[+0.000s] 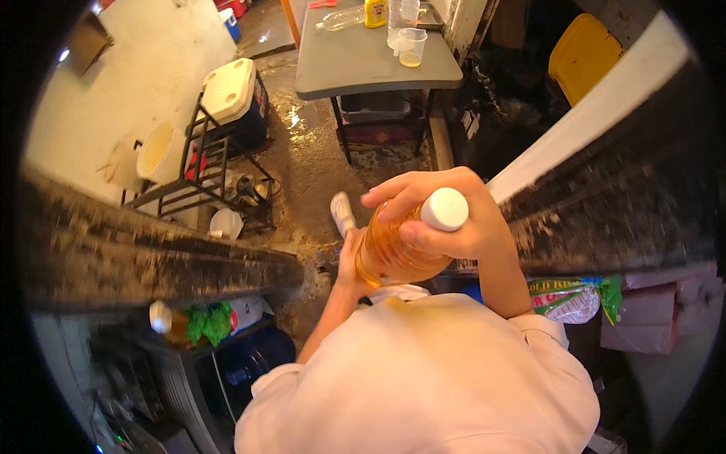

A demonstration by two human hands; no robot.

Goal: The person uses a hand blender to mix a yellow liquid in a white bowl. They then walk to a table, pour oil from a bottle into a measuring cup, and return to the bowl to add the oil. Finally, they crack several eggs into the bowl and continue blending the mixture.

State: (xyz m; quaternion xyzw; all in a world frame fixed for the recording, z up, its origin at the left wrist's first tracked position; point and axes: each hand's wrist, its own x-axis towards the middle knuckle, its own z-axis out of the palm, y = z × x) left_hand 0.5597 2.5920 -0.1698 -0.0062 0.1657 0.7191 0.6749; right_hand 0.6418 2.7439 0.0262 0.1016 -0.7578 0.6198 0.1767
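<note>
A large clear plastic bottle (405, 252) of amber liquid, with a white screw cap (446, 209), is held close in front of my chest. My right hand (454, 227) wraps around its neck and shoulder just below the cap. Low on the bottle's left side, my left hand (353, 255) supports it, with most of the fingers hidden behind it. The bottle leans, its cap towards the upper right.
Ahead stands a grey folding table (368, 62) with a plastic measuring jug (412, 48), a yellow bottle (375, 12) and a clear bottle lying down (342, 20). Left are a cooler (229, 91) and a black metal rack (210, 170). Worn door-frame walls flank me; the floor (300, 181) looks wet.
</note>
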